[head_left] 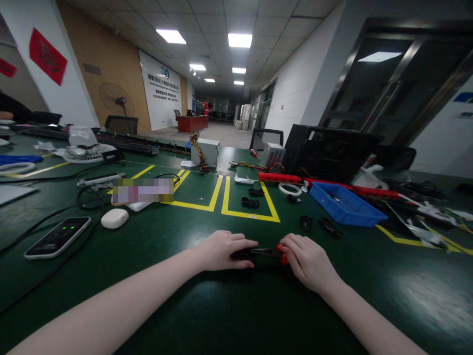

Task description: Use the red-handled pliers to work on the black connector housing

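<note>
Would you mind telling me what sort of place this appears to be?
Probably an office used for electronics work: a green worktop marked with yellow tape holds a grey metal box with bundled multicoloured wires, and a red-brown reception-style desk stands beyond.

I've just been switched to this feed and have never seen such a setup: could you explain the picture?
There's no machine: these are a person's bare hands, filmed by one head-worn camera looking forward and down. The right hand holds red-handled metal pliers. The left hand holds a small black object, too dark to identify; the pliers point towards it. On the green tabletop lie strips of yellow tape, bundled black cables, a rounded white case and, further right, a rectangular blue plastic tray.
</note>
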`<state>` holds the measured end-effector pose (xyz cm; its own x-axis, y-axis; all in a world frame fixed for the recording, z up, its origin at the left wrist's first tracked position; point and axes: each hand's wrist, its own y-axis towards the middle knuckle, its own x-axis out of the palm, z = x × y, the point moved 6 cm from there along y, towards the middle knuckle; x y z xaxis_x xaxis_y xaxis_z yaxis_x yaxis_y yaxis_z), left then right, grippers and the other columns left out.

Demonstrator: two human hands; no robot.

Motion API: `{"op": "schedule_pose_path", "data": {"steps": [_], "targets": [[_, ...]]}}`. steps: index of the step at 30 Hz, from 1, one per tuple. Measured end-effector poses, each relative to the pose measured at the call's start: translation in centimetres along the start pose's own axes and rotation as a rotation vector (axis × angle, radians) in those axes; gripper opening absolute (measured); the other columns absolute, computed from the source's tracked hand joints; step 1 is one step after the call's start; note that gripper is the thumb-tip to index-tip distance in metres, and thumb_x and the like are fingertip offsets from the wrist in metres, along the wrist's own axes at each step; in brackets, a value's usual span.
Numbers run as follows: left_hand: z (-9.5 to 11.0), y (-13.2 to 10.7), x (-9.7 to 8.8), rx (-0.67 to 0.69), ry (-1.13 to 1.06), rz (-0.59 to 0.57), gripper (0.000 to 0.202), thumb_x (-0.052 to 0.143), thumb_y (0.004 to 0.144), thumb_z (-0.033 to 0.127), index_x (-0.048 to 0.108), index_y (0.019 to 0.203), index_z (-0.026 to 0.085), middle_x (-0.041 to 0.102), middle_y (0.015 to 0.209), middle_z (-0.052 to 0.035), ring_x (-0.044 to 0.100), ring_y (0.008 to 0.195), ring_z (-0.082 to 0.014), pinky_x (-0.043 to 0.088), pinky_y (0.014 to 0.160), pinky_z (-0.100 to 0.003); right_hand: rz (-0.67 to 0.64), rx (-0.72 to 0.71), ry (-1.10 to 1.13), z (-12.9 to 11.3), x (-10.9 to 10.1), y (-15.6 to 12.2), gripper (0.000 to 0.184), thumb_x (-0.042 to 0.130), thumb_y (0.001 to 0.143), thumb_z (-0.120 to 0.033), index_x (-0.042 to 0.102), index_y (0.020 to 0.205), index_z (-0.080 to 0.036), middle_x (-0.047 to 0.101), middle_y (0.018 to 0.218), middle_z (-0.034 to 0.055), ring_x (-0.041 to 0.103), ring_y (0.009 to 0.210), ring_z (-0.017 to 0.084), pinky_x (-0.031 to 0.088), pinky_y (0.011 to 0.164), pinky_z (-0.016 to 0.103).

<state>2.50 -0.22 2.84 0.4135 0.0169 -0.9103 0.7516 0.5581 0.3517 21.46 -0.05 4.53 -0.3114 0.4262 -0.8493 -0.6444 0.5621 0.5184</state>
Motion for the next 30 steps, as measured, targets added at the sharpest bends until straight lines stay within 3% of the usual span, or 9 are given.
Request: {"op": "schedule_pose_path", "data": {"steps": [12, 15, 18, 21, 24, 30], "targets": [[0.12, 0.01, 0.02, 0.064, 0.018, -0.017, 0.046, 0.051, 0.096, 0.049, 0.056, 0.132, 0.020, 0.067, 0.091, -0.0030, 0.064, 0.073, -0.0170, 0.043, 0.063, -0.025, -0.056, 0.018, 0.043, 0.17, 0.34, -0.10, 0.034, 0.031, 0.099, -0.029, 0.061, 0.089, -0.017, 0.066, 0.084, 0.0069, 0.057, 0.070, 0.015, 0.041, 0.064, 0.029], [0.00, 0.01, -0.03, 0.065, 0.004, -0.003, 0.046, 0.052, 0.096, 0.049, 0.057, 0.132, 0.020, 0.068, 0.090, -0.0029, 0.064, 0.072, -0.0168, 0.042, 0.061, -0.025, -0.066, 0.005, 0.052, 0.32, 0.44, -0.08, 0.034, 0.036, 0.098, -0.039, 0.061, 0.090, -0.017, 0.066, 0.086, 0.0078, 0.058, 0.069, 0.016, 0.043, 0.062, 0.030], [0.00, -0.04, -0.07, 0.076, -0.004, 0.007, 0.046, 0.053, 0.096, 0.049, 0.058, 0.131, 0.020, 0.068, 0.089, -0.0029, 0.064, 0.072, -0.0166, 0.041, 0.062, -0.025, -0.075, -0.013, 0.045, 0.40, 0.64, -0.11, 0.038, 0.053, 0.088, -0.054, 0.061, 0.092, -0.017, 0.066, 0.089, 0.0093, 0.060, 0.071, 0.019, 0.046, 0.062, 0.031], [0.05, -0.06, -0.07, 0.079, 0.000, 0.005, 0.045, 0.053, 0.095, 0.048, 0.059, 0.130, 0.021, 0.068, 0.089, -0.0025, 0.064, 0.072, -0.0161, 0.041, 0.062, -0.024, -0.110, 0.005, 0.044, 0.51, 0.92, -0.16, 0.033, 0.063, 0.081, -0.049, 0.061, 0.091, -0.018, 0.067, 0.088, 0.0078, 0.062, 0.073, 0.019, 0.048, 0.064, 0.031], [0.05, -0.04, -0.03, 0.071, 0.027, 0.017, 0.046, 0.054, 0.095, 0.050, 0.059, 0.130, 0.022, 0.067, 0.089, -0.0024, 0.064, 0.071, -0.0158, 0.041, 0.061, -0.024, -0.133, 0.018, 0.057, 0.45, 0.97, -0.12, 0.022, 0.062, 0.082, -0.041, 0.062, 0.089, -0.020, 0.067, 0.083, 0.0052, 0.062, 0.070, 0.018, 0.048, 0.062, 0.029], [-0.28, -0.05, 0.16, 0.043, 0.113, 0.076, 0.049, 0.058, 0.092, 0.051, 0.057, 0.132, 0.023, 0.065, 0.091, -0.0017, 0.060, 0.070, -0.0149, 0.042, 0.063, -0.026, -0.153, 0.059, 0.073, 0.54, 1.01, 0.24, 0.024, 0.060, 0.084, -0.044, 0.062, 0.087, -0.021, 0.067, 0.081, 0.0046, 0.062, 0.068, 0.017, 0.049, 0.059, 0.030]]}}
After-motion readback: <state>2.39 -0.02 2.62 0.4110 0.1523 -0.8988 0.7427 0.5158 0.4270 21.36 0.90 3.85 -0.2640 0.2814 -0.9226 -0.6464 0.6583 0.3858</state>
